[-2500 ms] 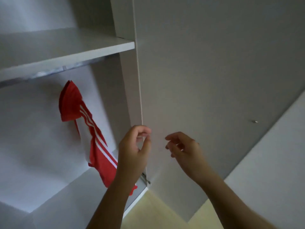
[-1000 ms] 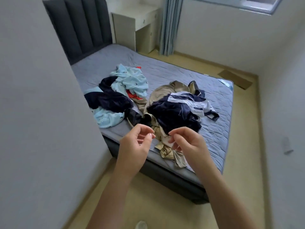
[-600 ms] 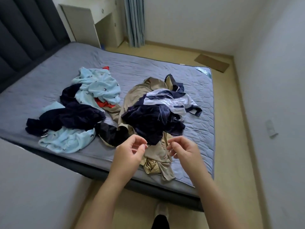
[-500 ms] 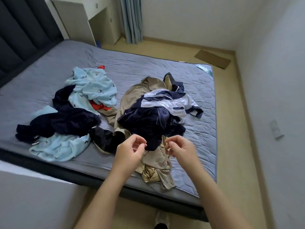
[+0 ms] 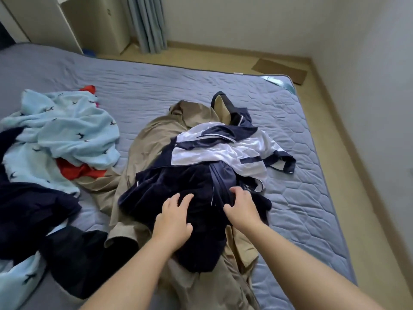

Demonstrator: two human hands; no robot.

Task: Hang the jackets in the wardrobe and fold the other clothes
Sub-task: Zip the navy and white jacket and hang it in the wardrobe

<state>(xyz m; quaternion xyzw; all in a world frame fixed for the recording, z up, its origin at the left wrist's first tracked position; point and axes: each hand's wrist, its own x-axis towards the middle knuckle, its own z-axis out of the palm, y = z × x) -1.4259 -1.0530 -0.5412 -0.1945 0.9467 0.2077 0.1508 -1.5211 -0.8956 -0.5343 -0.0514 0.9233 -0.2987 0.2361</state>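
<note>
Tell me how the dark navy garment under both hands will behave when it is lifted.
The dark navy garment lies crumpled in soft folds, so it will probably hang floppy. It looks plush, so likely not slippery. The navy-and-white jacket overlaps its far edge and may drag along.

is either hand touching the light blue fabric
No, the left hand and the right hand both touch the dark navy garment, while the light blue fabric lies apart to the person's left.

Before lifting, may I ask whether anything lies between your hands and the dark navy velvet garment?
Nothing visible: left hand and right hand both touch the dark navy velvet garment; a white and navy satin jacket overlaps its far edge.
</note>
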